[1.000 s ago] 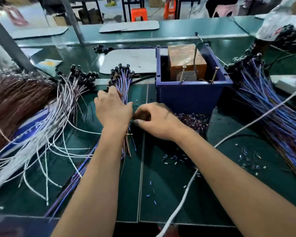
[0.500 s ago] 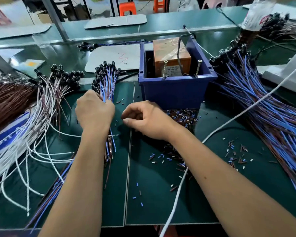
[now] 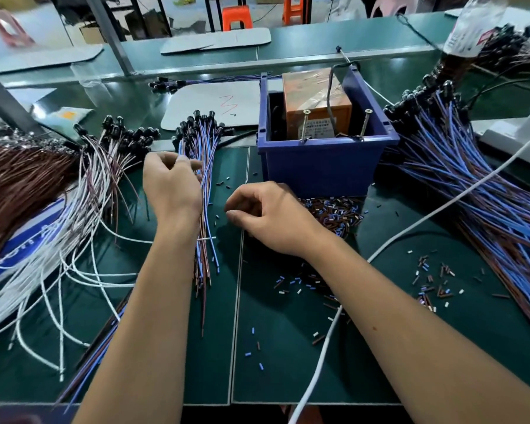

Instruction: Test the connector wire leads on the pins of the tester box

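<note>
Hands had parted: left hand, fingers clamped on the tied blue-and-brown wire bundle, slid toward its connectors; right hand curled empty below the blue tester box. Testing seemingly not begun.

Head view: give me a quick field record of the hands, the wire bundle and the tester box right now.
left hand: fingers curled on the wire bundle lying on the green mat
right hand: loosely curled beside the bundle; whether it pinches a lead cannot be told
tester box: orange, sitting in the blue bin, two screw pins upright at its front
pin contact: no lead on the pins
loose bits: cut sleeve pieces heaped in front of the bin
</note>
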Available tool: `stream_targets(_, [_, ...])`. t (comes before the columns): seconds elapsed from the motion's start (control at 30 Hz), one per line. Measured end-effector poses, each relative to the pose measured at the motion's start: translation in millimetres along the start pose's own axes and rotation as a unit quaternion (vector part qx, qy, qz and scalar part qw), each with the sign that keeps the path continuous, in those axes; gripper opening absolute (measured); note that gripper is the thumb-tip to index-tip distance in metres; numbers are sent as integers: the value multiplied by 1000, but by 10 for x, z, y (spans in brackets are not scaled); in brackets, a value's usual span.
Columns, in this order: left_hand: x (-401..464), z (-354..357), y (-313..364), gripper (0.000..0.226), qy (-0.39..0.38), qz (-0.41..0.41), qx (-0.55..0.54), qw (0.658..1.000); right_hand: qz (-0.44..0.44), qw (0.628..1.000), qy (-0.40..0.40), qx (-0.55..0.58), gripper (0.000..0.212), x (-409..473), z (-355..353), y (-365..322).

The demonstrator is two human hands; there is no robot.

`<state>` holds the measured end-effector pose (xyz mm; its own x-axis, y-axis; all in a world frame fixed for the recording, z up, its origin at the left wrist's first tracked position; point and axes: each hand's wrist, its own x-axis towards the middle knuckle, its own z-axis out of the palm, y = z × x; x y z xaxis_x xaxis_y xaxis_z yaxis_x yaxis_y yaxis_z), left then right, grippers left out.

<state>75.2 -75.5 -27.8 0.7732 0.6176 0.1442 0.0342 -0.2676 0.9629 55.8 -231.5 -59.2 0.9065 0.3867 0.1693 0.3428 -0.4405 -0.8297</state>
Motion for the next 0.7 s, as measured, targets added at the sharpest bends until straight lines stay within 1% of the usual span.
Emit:
stream_targets(0.1, [23, -18, -23, 9, 34, 66, 149, 986, -14, 1000, 22, 7, 5, -20, 9, -19])
stream_targets(0.23, [-11, -18, -25, 9, 60, 115, 213, 968, -9, 999, 32, 4, 7, -25, 6, -30])
stream_targets(0.27, [-31, -16, -15, 9, 70, 119, 214, 967, -8, 999, 31, 4, 8, -26, 7, -30])
stream_targets(0.3, [-50, -9, 2, 9, 78, 121, 183, 973, -7, 1000, 30, 4, 8, -27, 6, -29])
stream_targets(0.33, [-62, -2, 30, 9, 77, 122, 106, 984, -7, 1000, 28, 6, 8, -29, 10, -30])
stream_targets(0.37, [-84, -1, 72, 10, 62, 119, -9, 991, -6, 1000, 28, 10, 8, -32, 12, -30])
stream_targets(0.4, [-109, -12, 114, 13, 41, 118, -125, 984, -4, 999, 29, 17, 8, -36, 16, -32])
stream_targets(0.43, [-135, -28, 146, 16, 18, 124, -218, 968, -4, 999, 32, 27, 7, -40, 16, -40])
stream_targets(0.47, [-156, -43, 166, 17, -4, 132, -276, 952, -5, 999, 39, 36, 7, -40, 15, -52])
stream_targets(0.5, [-175, -50, 177, 16, -24, 134, -311, 941, -6, 998, 48, 43, 8, -41, 11, -65])
stream_targets(0.57, [-189, -54, 189, 13, -62, 116, -342, 931, -2, 996, 56, 76, 17, -40, 4, -93])
stream_targets(0.63, [-193, -43, 180, 13, -98, 105, -331, 933, 21, 987, 35, 158, 28, -46, 4, -142])
stream_targets(0.7, [-215, -28, 166, 12, -137, 122, -294, 938, 29, 972, 17, 231, 35, -62, 10, -191])
